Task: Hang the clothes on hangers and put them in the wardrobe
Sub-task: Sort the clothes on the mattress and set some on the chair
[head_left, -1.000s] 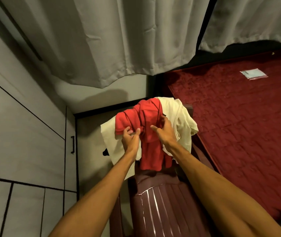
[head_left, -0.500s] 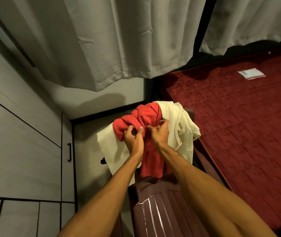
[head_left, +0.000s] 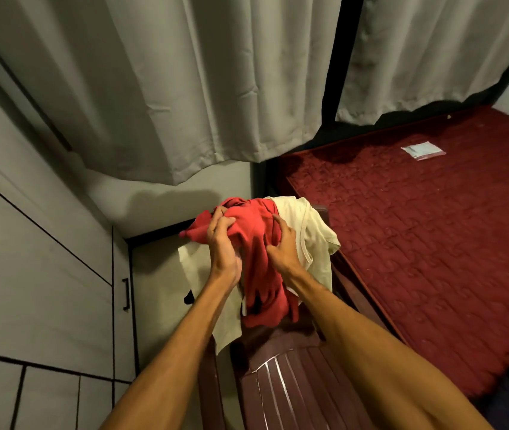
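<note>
Dim warm indoor light; soft shadows on the wall (head_left: 166,197); wide-angle bending at edges.

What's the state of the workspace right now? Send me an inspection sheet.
surface: brown chair, clothes draped over it.
job's things: red garment lying over cream garment; no hanger seen.
clutter: small plastic bag on the bed; black bit under the cream garment, unclear what.
grips: left hand and right hand both clutch the red garment.
cables: nothing seen.
surroundings: wardrobe at left, doors closed; curtains ahead; bed at right.
</note>
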